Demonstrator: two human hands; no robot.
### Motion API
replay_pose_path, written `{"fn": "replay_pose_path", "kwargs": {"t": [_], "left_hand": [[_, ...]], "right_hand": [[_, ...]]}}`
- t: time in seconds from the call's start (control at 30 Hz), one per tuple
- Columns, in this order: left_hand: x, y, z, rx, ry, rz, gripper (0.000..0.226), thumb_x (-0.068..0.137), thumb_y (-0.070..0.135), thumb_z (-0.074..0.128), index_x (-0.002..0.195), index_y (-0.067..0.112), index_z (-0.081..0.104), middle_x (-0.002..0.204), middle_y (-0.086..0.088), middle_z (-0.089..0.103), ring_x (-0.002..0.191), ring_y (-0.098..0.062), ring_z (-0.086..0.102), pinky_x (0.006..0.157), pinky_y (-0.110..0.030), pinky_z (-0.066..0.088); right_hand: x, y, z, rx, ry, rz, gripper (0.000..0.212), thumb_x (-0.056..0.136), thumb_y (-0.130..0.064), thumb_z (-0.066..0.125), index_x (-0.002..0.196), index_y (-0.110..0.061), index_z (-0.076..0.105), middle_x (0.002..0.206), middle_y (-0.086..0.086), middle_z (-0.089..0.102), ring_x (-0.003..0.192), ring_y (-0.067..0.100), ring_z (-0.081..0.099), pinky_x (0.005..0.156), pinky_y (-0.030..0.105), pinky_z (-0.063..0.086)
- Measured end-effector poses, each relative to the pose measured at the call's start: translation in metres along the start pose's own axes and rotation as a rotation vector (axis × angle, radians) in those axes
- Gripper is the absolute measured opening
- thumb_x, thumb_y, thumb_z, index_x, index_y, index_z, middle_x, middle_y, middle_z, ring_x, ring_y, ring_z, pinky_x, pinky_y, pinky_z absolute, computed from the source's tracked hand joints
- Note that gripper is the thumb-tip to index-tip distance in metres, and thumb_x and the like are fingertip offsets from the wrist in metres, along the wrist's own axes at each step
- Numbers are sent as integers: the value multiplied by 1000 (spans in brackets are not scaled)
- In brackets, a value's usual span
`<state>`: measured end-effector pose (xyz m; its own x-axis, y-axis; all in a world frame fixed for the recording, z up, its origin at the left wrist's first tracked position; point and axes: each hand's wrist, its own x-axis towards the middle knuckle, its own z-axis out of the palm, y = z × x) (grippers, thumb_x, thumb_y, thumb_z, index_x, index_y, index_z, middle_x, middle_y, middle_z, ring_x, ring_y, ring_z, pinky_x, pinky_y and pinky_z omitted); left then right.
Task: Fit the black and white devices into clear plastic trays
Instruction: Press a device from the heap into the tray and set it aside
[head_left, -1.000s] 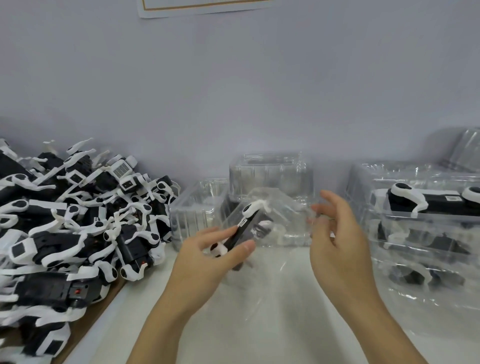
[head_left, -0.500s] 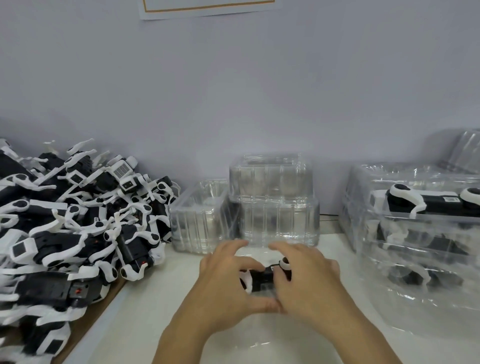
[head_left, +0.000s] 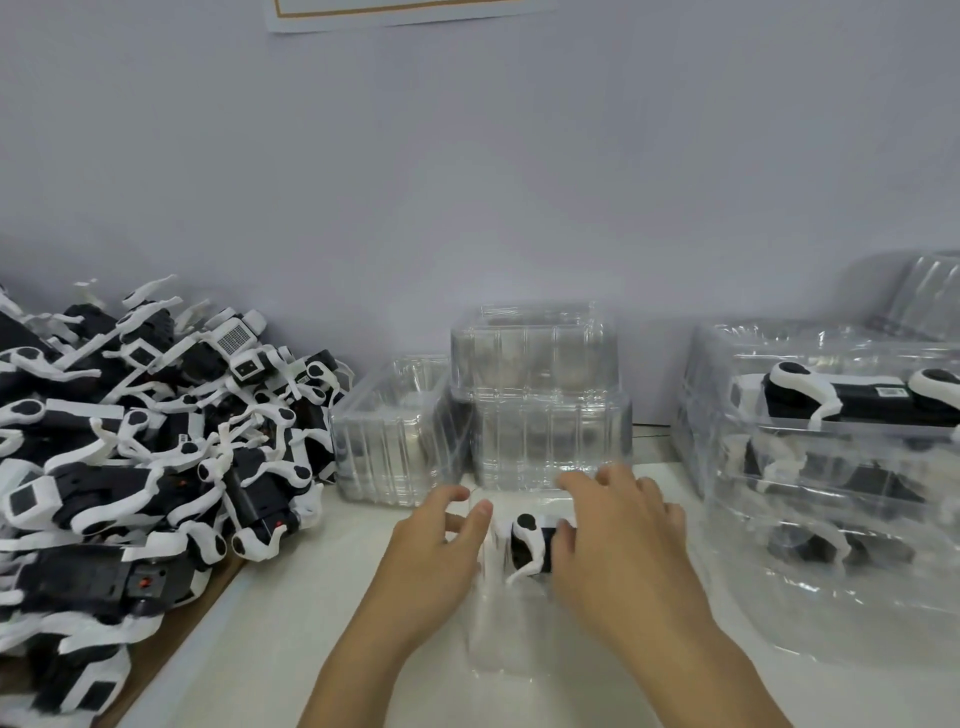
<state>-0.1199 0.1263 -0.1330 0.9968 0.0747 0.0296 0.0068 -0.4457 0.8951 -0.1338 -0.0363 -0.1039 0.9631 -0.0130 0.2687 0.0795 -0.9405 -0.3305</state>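
Both hands are laid over one black and white device with a curved white arm (head_left: 530, 543), which sits in a shallow clear plastic tray (head_left: 501, 639) on the white tabletop (head_left: 270, 634): the right hand (head_left: 623, 545) covers the device's right end with bent fingers pressed down on it, though whether they grip it cannot be told, while the left hand (head_left: 436, 551) is held just left of the device, fingers loosely spread and relaxed, nothing grasped. This device is judged nearly seated, not yet released. Behind the device, stacks of empty ribbed clear plastic trays (head_left: 540, 405) are seen against the pale wall (head_left: 467, 182). Right of the device, a stack of filled clear trays (head_left: 831, 467) holds finished devices, so part of the work is done. Left of the device, a large heap of loose black and white devices (head_left: 145, 441) remains to be packed, so most of the task is judged outstanding.
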Motion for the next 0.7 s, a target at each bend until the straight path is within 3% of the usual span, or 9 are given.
{"fn": "replay_pose_path", "kwargs": {"t": [0.13, 0.23, 0.3, 0.4, 0.57, 0.7], "left_hand": [[-1, 2, 6, -148, -71, -49, 20, 100, 38, 53, 119, 35, 58, 113, 8, 67, 87, -7, 71, 82, -28, 58], [-3, 2, 9, -131, -76, -40, 14, 99, 38, 55, 111, 43, 57, 110, 16, 66, 86, 1, 69, 90, -31, 56], [-3, 3, 9, -118, -62, -36, 11, 99, 39, 56, 108, 45, 55, 107, 19, 64, 80, 7, 66, 83, -25, 54], [-4, 6, 10, -101, -53, -33, 11, 99, 39, 55, 106, 47, 53, 108, 19, 63, 77, 8, 64, 78, -21, 52], [-6, 7, 11, -103, -67, -57, 14, 100, 40, 53, 113, 45, 52, 112, 16, 61, 97, -7, 64, 94, -35, 54], [-7, 8, 11, -98, -70, -54, 17, 100, 40, 52, 116, 43, 51, 112, 15, 61, 97, -7, 64, 95, -36, 54]], "right_hand": [[-2, -10, 10, 234, -13, -129, 49, 100, -34, 44, 147, -39, 31, 154, -9, 27, 140, 14, 27, 111, 33, 31], [3, -3, 8, 481, -46, -56, 66, 100, -34, 48, 156, -38, 11, 165, -9, 9, 152, 12, 9, 121, 37, 21], [9, 8, 4, 515, 20, 1, 71, 100, -33, 48, 157, -34, 5, 166, -8, 5, 153, 12, 6, 123, 38, 17], [12, 26, -4, 482, 88, 77, 71, 100, -30, 49, 158, -28, 7, 165, -5, 13, 152, 15, 13, 122, 46, 20], [13, 35, -10, 415, 98, 214, 65, 98, -29, 48, 156, -21, 21, 154, 8, 35, 143, 27, 31, 116, 48, 30], [12, 36, -14, 354, 96, 259, 59, 98, -32, 48, 151, -21, 26, 139, 10, 45, 132, 29, 39, 110, 48, 35]]}}
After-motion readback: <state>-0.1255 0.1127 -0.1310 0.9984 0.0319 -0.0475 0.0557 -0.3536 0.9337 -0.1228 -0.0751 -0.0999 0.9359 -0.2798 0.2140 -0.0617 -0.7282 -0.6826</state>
